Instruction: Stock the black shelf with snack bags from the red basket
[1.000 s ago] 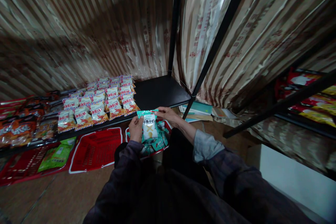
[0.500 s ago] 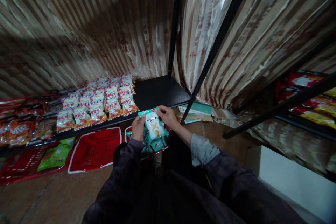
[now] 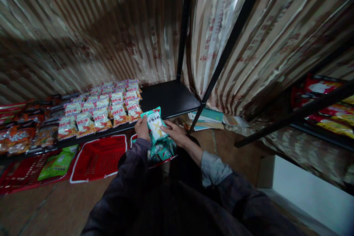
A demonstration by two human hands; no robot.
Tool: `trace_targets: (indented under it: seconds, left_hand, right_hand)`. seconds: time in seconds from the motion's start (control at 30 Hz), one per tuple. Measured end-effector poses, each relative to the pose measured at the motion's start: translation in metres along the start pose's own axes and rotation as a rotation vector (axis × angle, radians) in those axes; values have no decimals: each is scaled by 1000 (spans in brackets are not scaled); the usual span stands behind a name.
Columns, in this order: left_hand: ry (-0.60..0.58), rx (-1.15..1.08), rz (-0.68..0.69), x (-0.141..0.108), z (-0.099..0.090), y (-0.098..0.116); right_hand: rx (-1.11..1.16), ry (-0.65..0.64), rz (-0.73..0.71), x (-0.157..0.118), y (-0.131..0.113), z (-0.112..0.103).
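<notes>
A teal and white snack bag (image 3: pixel 155 123) is held between my two hands, tilted, above a red basket of more teal bags (image 3: pixel 162 150). My left hand (image 3: pixel 142 128) grips its left edge with closed fingers. On the bag's right side, my right hand (image 3: pixel 174 132) holds it, the thumb lying over the front. Just beyond the hands is the black shelf (image 3: pixel 168 97), with rows of white and orange snack bags (image 3: pixel 102 118) to the left of its bare part.
Dark and orange packets (image 3: pixel 23 132) lie farther left on the shelf. Below are a red basket (image 3: pixel 99 158) and green packets (image 3: pixel 57 164). Black posts (image 3: pixel 221 64) rise at centre right, books (image 3: pixel 208 116) near their foot. A white box (image 3: pixel 309 191) stands lower right.
The held bag has moved slightly left and up, toward the shelf, and turned a little. My right hand has shifted from its top corner down to its right side.
</notes>
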State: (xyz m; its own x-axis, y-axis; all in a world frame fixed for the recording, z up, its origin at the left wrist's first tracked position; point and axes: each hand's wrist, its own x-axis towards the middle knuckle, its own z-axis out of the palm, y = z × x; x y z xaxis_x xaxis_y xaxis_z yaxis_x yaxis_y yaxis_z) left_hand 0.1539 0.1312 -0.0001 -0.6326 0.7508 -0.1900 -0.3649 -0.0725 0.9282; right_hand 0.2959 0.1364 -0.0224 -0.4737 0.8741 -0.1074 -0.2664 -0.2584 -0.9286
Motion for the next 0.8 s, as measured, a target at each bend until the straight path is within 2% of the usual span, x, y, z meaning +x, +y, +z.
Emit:
trace_targets:
  seconds: [0.1, 0.2, 0.47, 0.63, 0.7, 0.8]
  left_hand:
    - [44, -40, -33, -5, 4, 5]
    - [24, -75, -34, -8, 7, 10]
    - [-239, -8, -246, -6, -3, 11]
    - [-415, 54, -268, -22, -14, 1]
    - [-444, 48, -268, -28, -15, -4]
    - [-415, 55, -248, -30, -13, -9]
  right_hand:
    - [-33, 45, -70, 0, 2, 1]
    - [-37, 91, -90, -1, 4, 2]
    - [69, 259, -67, 5, 1, 5]
    - [60, 354, -125, 22, -10, 2]
    - [31, 388, -147, 27, -13, 1]
    - [-17, 394, -136, 28, -15, 2]
